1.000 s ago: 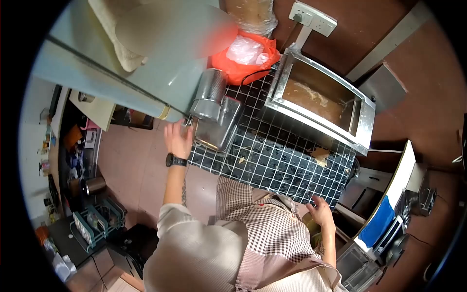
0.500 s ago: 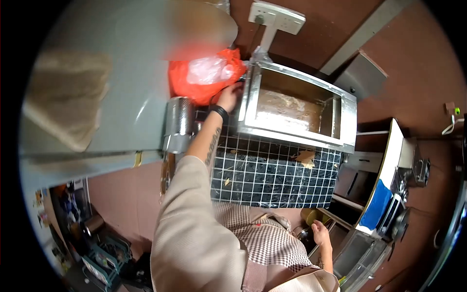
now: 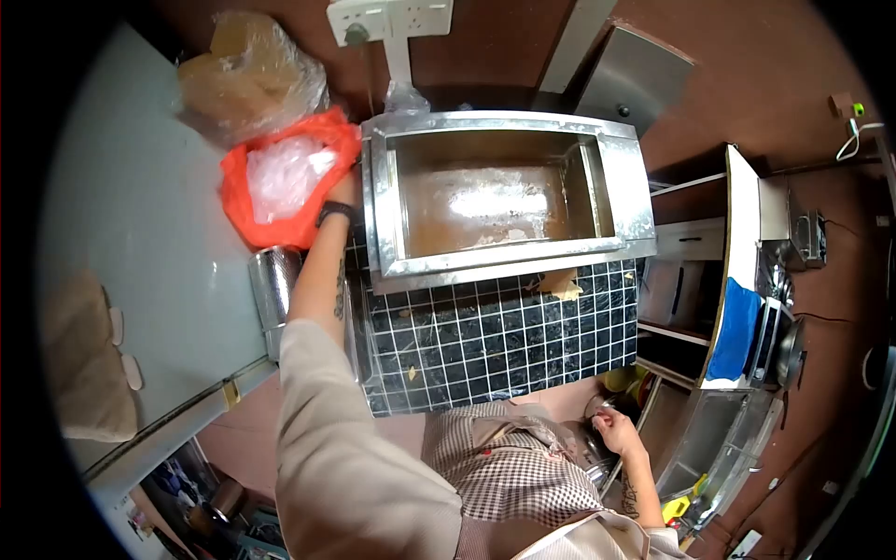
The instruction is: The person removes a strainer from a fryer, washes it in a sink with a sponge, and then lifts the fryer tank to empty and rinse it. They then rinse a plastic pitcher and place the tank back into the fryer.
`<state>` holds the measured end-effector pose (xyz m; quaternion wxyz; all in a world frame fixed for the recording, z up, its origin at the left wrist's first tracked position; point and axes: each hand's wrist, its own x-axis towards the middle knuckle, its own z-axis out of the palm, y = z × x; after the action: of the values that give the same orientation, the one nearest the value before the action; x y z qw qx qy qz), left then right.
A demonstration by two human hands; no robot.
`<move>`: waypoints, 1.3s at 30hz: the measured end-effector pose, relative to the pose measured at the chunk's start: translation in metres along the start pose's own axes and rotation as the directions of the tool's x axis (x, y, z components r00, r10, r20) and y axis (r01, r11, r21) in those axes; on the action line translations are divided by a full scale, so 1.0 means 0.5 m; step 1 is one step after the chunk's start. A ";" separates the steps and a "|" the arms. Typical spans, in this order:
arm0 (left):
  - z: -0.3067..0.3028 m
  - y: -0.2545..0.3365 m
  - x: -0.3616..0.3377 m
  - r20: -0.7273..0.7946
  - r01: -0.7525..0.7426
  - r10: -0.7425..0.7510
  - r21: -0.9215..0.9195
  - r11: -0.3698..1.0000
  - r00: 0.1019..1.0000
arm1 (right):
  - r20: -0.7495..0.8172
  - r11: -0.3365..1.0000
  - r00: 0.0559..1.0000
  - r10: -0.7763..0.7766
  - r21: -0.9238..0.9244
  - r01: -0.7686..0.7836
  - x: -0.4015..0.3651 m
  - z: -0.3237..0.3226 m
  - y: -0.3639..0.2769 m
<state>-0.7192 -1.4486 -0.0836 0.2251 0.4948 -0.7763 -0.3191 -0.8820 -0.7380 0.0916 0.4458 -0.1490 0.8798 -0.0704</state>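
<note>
My left hand (image 3: 345, 190) reaches between the red plastic bag (image 3: 245, 194) and the left end of the metal-framed basin (image 3: 392, 271). Its fingers are hidden there, so I cannot see what they touch. The bag stands open around a crumpled, translucent plastic bag (image 3: 291, 177). The basin is rectangular, with a wet, brownish inside. It rests on a black surface with a white grid (image 3: 495, 341). Low on the right, beside the checked apron (image 3: 518, 476), hangs my right hand (image 3: 616, 432) with its fingers curled in and nothing visible in them.
A grey-white worktop (image 3: 177, 243) runs along the left, bearing clear plastic wrapping (image 3: 252, 79) and a beige cloth (image 3: 89, 364). A shiny metal cylinder (image 3: 273, 289) stands by its edge. On the right are shelves (image 3: 686, 245) and a blue cloth (image 3: 735, 329).
The view has swung right, so the basin and bag sit further left. My left hand has gone deeper between bag and basin. My right hand still hangs low, fingers more curled.
</note>
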 end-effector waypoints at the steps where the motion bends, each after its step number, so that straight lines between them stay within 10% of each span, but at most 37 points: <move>1: -0.021 0.027 -0.009 -0.064 0.034 -0.035 -0.019 0.999 0.997 | -0.018 1.000 1.000 -0.022 -0.003 0.022 0.007 -0.004 -0.009; 3: -0.043 0.033 -0.011 -0.053 0.129 -0.158 -0.356 0.925 0.986 | -0.001 0.998 0.998 -0.059 0.011 0.059 0.023 -0.015 -0.022; 4: -0.065 0.096 -0.034 0.018 0.125 -0.180 -0.784 0.608 0.984 | 0.008 0.997 0.998 -0.066 0.031 0.066 0.030 -0.025 -0.040; 8: -0.133 0.273 -0.122 0.017 0.037 -0.112 -0.983 0.179 0.994 | -0.020 0.982 0.990 -0.138 0.129 0.139 0.118 -0.054 -0.043; 13: -0.133 0.180 -0.212 -0.058 0.041 -0.095 -0.606 0.794 0.994 | -0.123 0.862 0.955 -0.271 0.411 0.298 0.269 -0.123 -0.064; 17: -0.167 0.222 -0.362 0.096 0.212 -0.208 -0.721 0.660 0.973 | -0.113 0.782 0.913 -0.393 0.481 0.396 0.388 -0.165 -0.091; 18: -0.134 0.194 -0.373 0.055 0.328 -0.541 -0.844 0.423 0.839 | -0.196 0.728 0.882 -0.429 0.503 0.466 0.419 -0.178 -0.101; 20: -0.126 0.157 -0.325 0.009 0.185 -0.340 -0.852 0.490 0.940 | -0.419 0.602 0.828 -0.373 0.569 0.559 0.484 -0.222 -0.162; 23: -0.079 0.085 -0.174 0.044 0.106 -0.162 -0.913 0.394 0.986 | -0.484 -0.119 0.835 -0.262 0.875 0.469 0.566 -0.257 -0.245; 26: -0.088 0.094 -0.071 0.132 0.147 -0.074 -0.955 0.256 0.989 | -0.441 -0.105 0.803 -0.399 0.893 0.438 0.578 -0.269 -0.249; 29: -0.087 0.102 -0.031 0.214 0.210 0.010 -0.967 0.144 0.977 | -0.517 -0.155 0.848 -0.117 0.853 0.499 0.533 -0.248 -0.304; 37: -0.096 0.139 -0.063 0.404 0.440 0.377 -0.898 -0.010 0.834 | -0.559 -0.167 0.810 -0.177 0.828 0.535 0.423 -0.247 -0.288; 39: -0.098 0.206 -0.126 0.468 0.476 0.105 -0.878 -0.060 0.877 | -0.564 -0.138 0.811 -0.156 0.826 0.547 0.401 -0.240 -0.232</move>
<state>-0.7250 -1.3729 0.0224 0.2978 0.2083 -0.2559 -0.8958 -1.0675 -0.9139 0.0393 0.2490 -0.0136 0.5364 -0.8063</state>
